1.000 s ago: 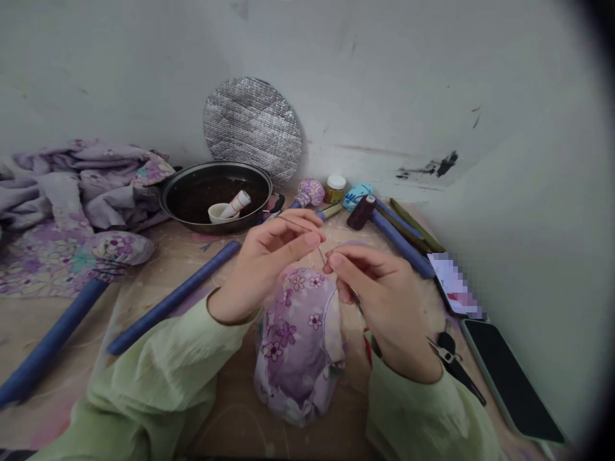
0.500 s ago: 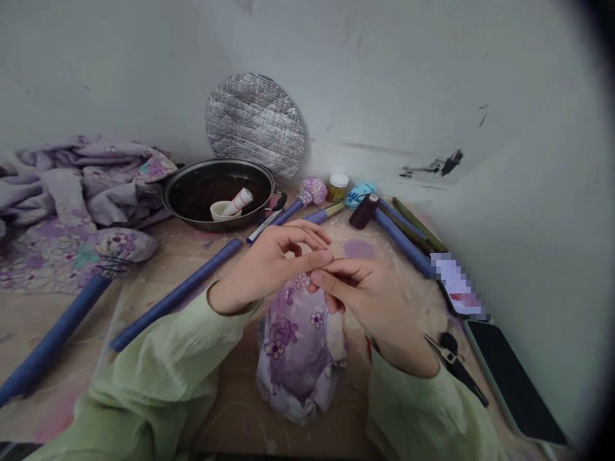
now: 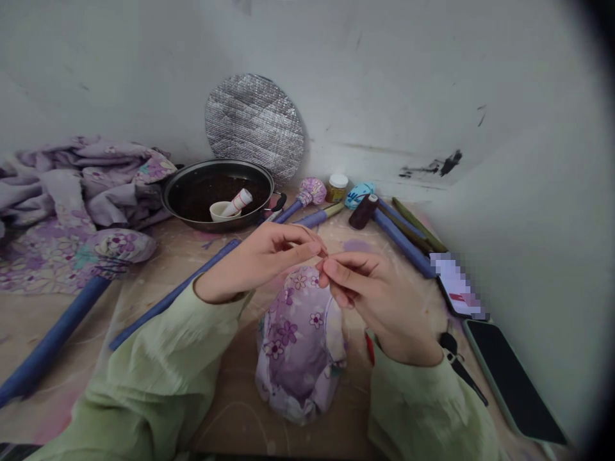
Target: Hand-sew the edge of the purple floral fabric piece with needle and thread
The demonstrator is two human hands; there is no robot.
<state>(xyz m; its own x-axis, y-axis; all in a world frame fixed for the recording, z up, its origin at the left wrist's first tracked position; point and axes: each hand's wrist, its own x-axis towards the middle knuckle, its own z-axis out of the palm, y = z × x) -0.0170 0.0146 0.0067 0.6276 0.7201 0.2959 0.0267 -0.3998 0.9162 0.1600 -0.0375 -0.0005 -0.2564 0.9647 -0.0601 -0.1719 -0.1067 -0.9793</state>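
My left hand (image 3: pixel 269 259) and my right hand (image 3: pixel 372 288) meet at their fingertips over the far end of a purple floral cloth piece (image 3: pixel 298 349). Both are closed in a pinch; whatever sits between the fingers is too small to make out. The cloth lies on the table below, hollow in shape, with gathered edges. Beyond my hands stands a dark spool of thread (image 3: pixel 364 212). To the right of my right wrist lie small thread snips (image 3: pixel 461 368), partly hidden by my sleeve.
A black pan (image 3: pixel 192 221) holds dark contents and a white cup (image 3: pixel 225 212). Floral fabric (image 3: pixel 57 218) and a blue-wrapped stick (image 3: pixel 57 346) are at left. A silver round lid (image 3: pixel 254 125) leans on the wall. Two phones (image 3: pixel 459 285) lie right; a lidded jar (image 3: pixel 337 187) stands behind.
My hands have drawn slightly apart, from overlapping fingers to touching fingertips. My left hand has shifted a little left and nearer. The cloth has stayed in place.
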